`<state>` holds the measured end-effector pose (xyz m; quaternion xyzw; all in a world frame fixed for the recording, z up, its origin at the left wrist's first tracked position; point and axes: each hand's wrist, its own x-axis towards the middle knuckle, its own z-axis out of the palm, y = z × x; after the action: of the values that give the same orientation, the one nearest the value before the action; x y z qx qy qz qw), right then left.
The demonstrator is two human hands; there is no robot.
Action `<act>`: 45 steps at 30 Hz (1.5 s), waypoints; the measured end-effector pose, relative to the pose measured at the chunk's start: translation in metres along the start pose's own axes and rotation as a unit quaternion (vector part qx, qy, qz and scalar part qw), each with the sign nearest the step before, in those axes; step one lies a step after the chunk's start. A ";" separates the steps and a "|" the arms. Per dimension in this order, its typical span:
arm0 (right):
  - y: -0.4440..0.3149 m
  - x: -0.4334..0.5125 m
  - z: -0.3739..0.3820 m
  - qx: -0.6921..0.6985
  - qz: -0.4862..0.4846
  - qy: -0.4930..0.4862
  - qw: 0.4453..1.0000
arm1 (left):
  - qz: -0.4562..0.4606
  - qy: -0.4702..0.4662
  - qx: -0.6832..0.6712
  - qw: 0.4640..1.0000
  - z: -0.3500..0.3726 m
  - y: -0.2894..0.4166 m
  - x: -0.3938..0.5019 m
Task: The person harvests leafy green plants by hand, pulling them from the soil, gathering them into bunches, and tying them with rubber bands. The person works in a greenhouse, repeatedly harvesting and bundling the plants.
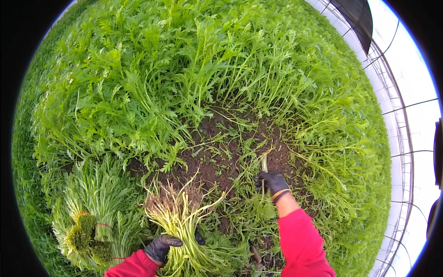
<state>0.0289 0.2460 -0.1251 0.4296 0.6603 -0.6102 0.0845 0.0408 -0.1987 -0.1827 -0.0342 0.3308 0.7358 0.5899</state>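
Observation:
My left hand (163, 245), in a black glove, grips a thick bunch of uprooted leafy greens (183, 225). The bunch's pale, thready roots (173, 200) point away from me, and its leaves hang towards the bottom edge. Farther right, my right hand (273, 181), also in a black glove, closes around a thin cluster of plant stems (264, 162). Their pale ends stick up past the fingers, while the leafy part below the hand is blurred. Between the hands, loose leaves and stems (238, 200) cover dark soil (221, 162).
Several bundles with red ties (104, 225) lie at lower left, their cut stem ends (79, 237) facing me. Dense standing greens (166, 69) surround the soil patch. A brown stick-like object (256, 258) lies near the bottom. A greenhouse frame (403, 128) curves along the right.

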 end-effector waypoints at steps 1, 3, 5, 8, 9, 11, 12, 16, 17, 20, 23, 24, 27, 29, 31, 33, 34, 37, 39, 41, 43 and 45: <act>0.008 0.007 0.021 0.010 0.033 -0.013 0.999 | 0.003 0.004 0.001 1.000 -0.001 0.000 -0.003; 0.043 0.036 0.038 -0.300 -0.044 -0.031 0.952 | 0.007 0.002 0.005 1.000 0.000 0.001 -0.003; 0.056 0.053 0.059 -0.485 -0.059 -0.039 0.872 | 0.012 0.006 0.009 1.000 -0.002 0.000 -0.007; 0.077 0.072 0.053 -0.596 -0.101 -0.005 0.797 | 0.012 -0.007 0.014 1.000 -0.001 0.001 0.000; 0.074 0.070 0.058 -0.600 -0.113 -0.015 0.792 | 0.012 -0.003 0.009 1.000 -0.002 0.001 -0.003; 0.059 0.056 0.063 -0.609 -0.135 -0.030 0.781 | 0.012 -0.001 0.003 1.000 -0.001 -0.002 -0.004; 0.057 0.048 0.062 -0.658 -0.247 -0.015 0.711 | 0.011 -0.003 0.001 1.000 -0.001 -0.002 -0.004; 0.002 0.000 0.057 -0.215 0.018 -0.033 0.976 | 0.012 -0.005 -0.004 1.000 -0.001 -0.003 -0.003; 0.014 0.001 0.029 -0.056 0.052 -0.106 0.991 | 0.011 -0.013 -0.002 1.000 0.000 -0.002 0.001; 0.008 -0.014 -0.062 -0.342 -0.195 -0.205 0.896 | 0.007 -0.012 -0.003 1.000 -0.002 -0.002 0.002; -0.045 -0.040 -0.105 -0.186 0.002 -0.177 0.967 | 0.006 -0.007 -0.012 1.000 -0.003 -0.006 -0.002; -0.037 -0.031 -0.128 -0.291 -0.086 -0.149 0.941 | 0.007 -0.015 -0.010 1.000 -0.002 -0.005 0.002; -0.035 -0.021 -0.105 -0.377 -0.103 -0.035 0.920 | 0.008 -0.013 -0.014 1.000 -0.002 -0.005 0.003; -0.030 -0.009 -0.063 -0.393 -0.068 0.028 0.917 | 0.012 -0.013 -0.012 1.000 -0.002 -0.005 0.002; -0.015 0.015 -0.020 -0.473 -0.051 0.019 0.880 | 0.014 -0.005 -0.011 1.000 -0.003 -0.007 -0.003; -0.010 0.026 0.018 -0.627 -0.026 -0.001 0.779 | 0.016 -0.005 -0.010 1.000 -0.004 -0.007 -0.004; 0.005 0.034 0.017 -0.647 -0.050 0.010 0.761 | 0.017 -0.015 -0.010 1.000 -0.004 -0.006 0.000; 0.017 0.050 0.020 -0.670 -0.043 0.016 0.741 | 0.021 -0.040 -0.014 0.999 -0.006 -0.006 0.004; 0.004 0.050 0.010 -0.676 -0.040 -0.032 0.735 | 0.016 -0.017 -0.009 1.000 -0.005 -0.006 0.001; -0.011 0.041 -0.018 -0.648 -0.043 -0.078 0.756 | 0.014 -0.006 -0.009 1.000 -0.003 -0.005 0.002; -0.054 0.000 -0.029 -0.527 -0.028 -0.106 0.842 | 0.012 0.007 -0.010 1.000 -0.001 -0.007 -0.002; -0.054 -0.004 -0.067 -0.377 -0.076 -0.132 0.913 | 0.010 0.012 -0.008 1.000 0.000 -0.005 -0.001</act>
<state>0.0227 0.3090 -0.0663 0.2296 0.8550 -0.3714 0.2798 0.0456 -0.1994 -0.1848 -0.0447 0.3325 0.7435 0.5785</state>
